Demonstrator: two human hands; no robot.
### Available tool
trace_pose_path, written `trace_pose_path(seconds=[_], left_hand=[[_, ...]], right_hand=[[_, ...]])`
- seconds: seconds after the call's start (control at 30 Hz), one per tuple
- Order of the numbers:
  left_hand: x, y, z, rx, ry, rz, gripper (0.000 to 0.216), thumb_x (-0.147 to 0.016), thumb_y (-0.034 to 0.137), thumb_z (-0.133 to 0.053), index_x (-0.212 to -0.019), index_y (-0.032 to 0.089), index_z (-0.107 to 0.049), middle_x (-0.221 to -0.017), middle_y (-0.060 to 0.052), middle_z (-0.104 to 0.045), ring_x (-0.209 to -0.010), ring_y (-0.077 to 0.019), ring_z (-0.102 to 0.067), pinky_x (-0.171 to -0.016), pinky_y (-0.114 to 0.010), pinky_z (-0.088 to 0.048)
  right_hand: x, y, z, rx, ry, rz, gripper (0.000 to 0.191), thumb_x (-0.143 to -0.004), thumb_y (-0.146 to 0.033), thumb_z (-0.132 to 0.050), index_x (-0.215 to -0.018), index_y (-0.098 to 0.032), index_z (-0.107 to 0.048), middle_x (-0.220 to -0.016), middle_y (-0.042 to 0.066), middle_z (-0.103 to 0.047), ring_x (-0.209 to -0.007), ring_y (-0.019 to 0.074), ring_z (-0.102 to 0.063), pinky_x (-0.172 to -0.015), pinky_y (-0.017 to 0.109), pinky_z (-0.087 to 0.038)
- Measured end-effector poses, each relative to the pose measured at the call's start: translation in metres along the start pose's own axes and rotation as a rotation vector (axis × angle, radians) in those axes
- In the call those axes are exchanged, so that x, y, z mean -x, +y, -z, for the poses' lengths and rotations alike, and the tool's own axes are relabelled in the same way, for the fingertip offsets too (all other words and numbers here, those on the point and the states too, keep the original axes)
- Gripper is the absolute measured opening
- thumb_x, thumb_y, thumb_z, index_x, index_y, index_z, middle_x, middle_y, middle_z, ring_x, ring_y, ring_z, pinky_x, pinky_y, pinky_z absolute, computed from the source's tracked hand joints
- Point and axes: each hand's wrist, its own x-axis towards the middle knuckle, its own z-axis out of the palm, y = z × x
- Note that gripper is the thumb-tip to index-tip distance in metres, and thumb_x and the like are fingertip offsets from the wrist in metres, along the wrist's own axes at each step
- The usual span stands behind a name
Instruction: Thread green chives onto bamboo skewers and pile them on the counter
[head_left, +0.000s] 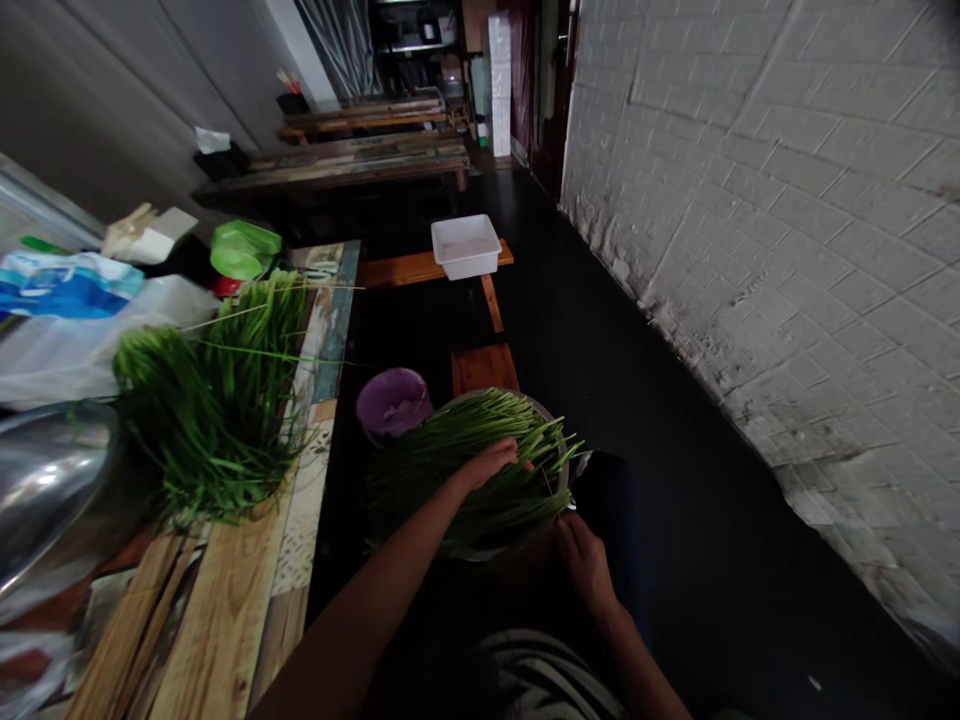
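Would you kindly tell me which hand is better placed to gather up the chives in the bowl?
Left, probably. The left hand lies across the middle of the chives in the bowl, while the right hand sits at the near rim, by one end of the bunch.

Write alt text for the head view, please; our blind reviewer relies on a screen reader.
A person's left hand rests on a bundle of chives lying across a metal bowl, the right hand at the bundle's near edge. Another heap of chives lies on a wooden table at left; a purple bucket and white tub stand beyond.
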Motion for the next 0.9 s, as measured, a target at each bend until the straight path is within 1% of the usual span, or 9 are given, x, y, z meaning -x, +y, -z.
trace_pose_path(seconds=[0.1,0.2,0.3,0.4,0.5,0.57,0.73,0.83,0.9], left_hand=[[0.005,0.007,-0.002,0.061,-0.050,-0.033,0.020,-0.076,0.036,-0.053,-0.084,0.018,-0.049,-0.068,0.002,-0.063,-0.077,-0.0161,-0.057,-0.078,-0.029,-0.039],[0.007,0.010,-0.006,0.114,-0.064,-0.066,0.031,-0.080,0.043,-0.052,-0.094,0.016,-0.055,-0.067,0.001,-0.063,-0.081,-0.0171,-0.058,-0.083,-0.031,-0.038],[0.005,0.009,-0.008,0.108,-0.055,-0.043,0.034,-0.073,0.044,-0.062,-0.088,0.014,-0.061,-0.075,-0.002,-0.064,-0.086,-0.0175,-0.058,-0.085,-0.031,-0.037],[0.002,0.007,-0.011,0.154,-0.067,0.023,0.037,-0.063,0.039,-0.073,-0.085,0.014,-0.058,-0.083,-0.003,-0.065,-0.078,-0.0158,-0.060,-0.074,-0.029,-0.041],[0.001,0.005,-0.014,0.133,-0.093,0.057,0.041,-0.062,0.039,-0.074,-0.089,0.015,-0.054,-0.072,-0.001,-0.064,-0.058,-0.0108,-0.058,-0.058,-0.023,-0.037],[0.002,0.005,-0.017,0.116,-0.100,0.053,0.042,-0.063,0.039,-0.073,-0.091,0.013,-0.056,-0.067,0.000,-0.062,-0.051,-0.0080,-0.052,-0.054,-0.021,-0.034],[0.006,0.001,-0.020,0.257,-0.098,0.043,0.041,-0.070,0.045,-0.068,-0.092,0.010,-0.065,-0.071,-0.003,-0.062,-0.062,-0.0086,-0.053,-0.059,-0.021,-0.036],[0.006,-0.002,-0.020,0.331,-0.092,0.096,0.037,-0.065,0.042,-0.073,-0.084,0.011,-0.065,-0.072,-0.002,-0.062,-0.063,-0.0093,-0.053,-0.062,-0.022,-0.038],[0.005,-0.003,-0.020,0.341,-0.085,0.101,0.037,-0.062,0.041,-0.075,-0.081,0.010,-0.065,-0.070,-0.002,-0.062,-0.062,-0.0098,-0.054,-0.064,-0.023,-0.039]], right_hand=[[0.000,-0.002,0.000,-0.015,-0.008,0.002,0.036,-0.090,-0.047,-0.040,-0.076,-0.018,-0.056,-0.055,-0.005,-0.045,-0.048,0.0092,-0.039,-0.045,0.018,-0.032],[0.000,-0.005,0.000,-0.021,-0.007,0.015,0.033,-0.091,-0.042,-0.040,-0.078,-0.017,-0.056,-0.056,-0.005,-0.044,-0.049,0.0088,-0.038,-0.045,0.018,-0.031],[0.001,-0.007,0.001,-0.017,-0.019,0.012,0.032,-0.091,-0.042,-0.039,-0.079,-0.017,-0.055,-0.056,-0.005,-0.042,-0.049,0.0087,-0.036,-0.045,0.018,-0.031],[0.002,-0.007,0.001,-0.026,-0.023,0.021,0.033,-0.091,-0.043,-0.039,-0.079,-0.017,-0.055,-0.056,-0.005,-0.042,-0.048,0.0085,-0.036,-0.044,0.018,-0.031],[0.002,-0.008,0.000,-0.024,-0.009,0.038,0.032,-0.091,-0.042,-0.039,-0.081,-0.017,-0.056,-0.057,-0.005,-0.043,-0.049,0.0087,-0.037,-0.045,0.018,-0.032],[0.002,-0.008,0.000,-0.013,-0.005,0.036,0.032,-0.091,-0.043,-0.039,-0.081,-0.017,-0.055,-0.057,-0.005,-0.043,-0.049,0.0090,-0.038,-0.045,0.018,-0.032],[0.001,-0.009,-0.002,0.006,0.006,0.025,0.033,-0.091,-0.044,-0.038,-0.079,-0.018,-0.055,-0.055,-0.006,-0.041,-0.047,0.0090,-0.038,-0.044,0.018,-0.031],[0.000,-0.009,-0.002,0.016,0.027,0.059,0.032,-0.091,-0.042,-0.040,-0.076,-0.018,-0.056,-0.054,-0.005,-0.045,-0.047,0.0087,-0.039,-0.045,0.018,-0.032],[-0.001,-0.010,-0.001,0.022,0.029,0.070,0.031,-0.091,-0.040,-0.040,-0.077,-0.018,-0.057,-0.055,-0.004,-0.047,-0.047,0.0090,-0.040,-0.045,0.018,-0.033]])
